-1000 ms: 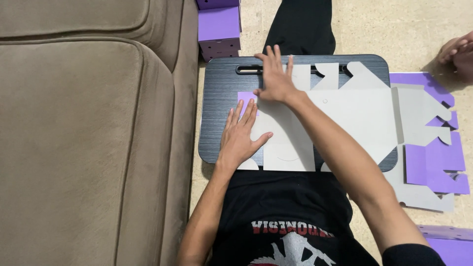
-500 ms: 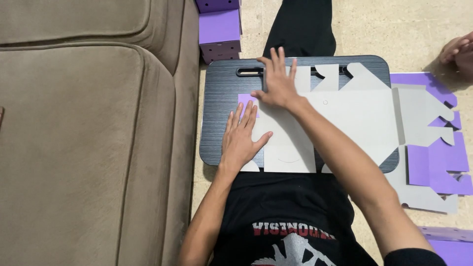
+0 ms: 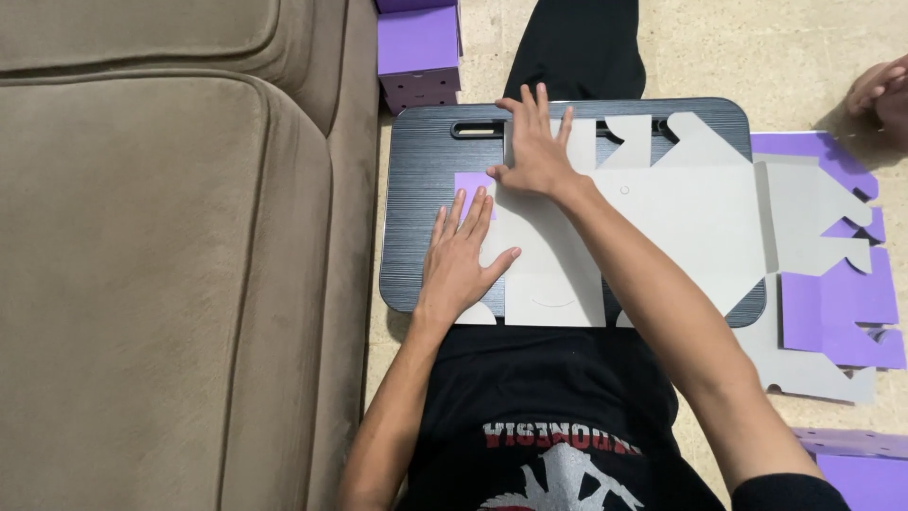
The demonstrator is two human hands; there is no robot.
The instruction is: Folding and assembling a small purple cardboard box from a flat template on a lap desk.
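Head view, looking down: a flat grey die-cut cardboard box blank (image 3: 662, 218) lies unfolded on a black rectangular lap board with a handle slot (image 3: 421, 180), which rests across the person's legs. Left hand (image 3: 461, 260), fingers straight and close together, presses palm-down on the blank's left panel, near the board's left edge. Right hand (image 3: 536, 151), fingers spread wide, lies flat on the blank's upper left flap, just below the handle slot; neither hand grips anything. A small purple square of the blank's underside (image 3: 468, 182) shows between the two hands. More flat grey and purple cardboard blanks (image 3: 832, 284) lie on the floor at right. A folded purple box (image 3: 418, 52) stands beside the brown fabric sofa (image 3: 170, 255).
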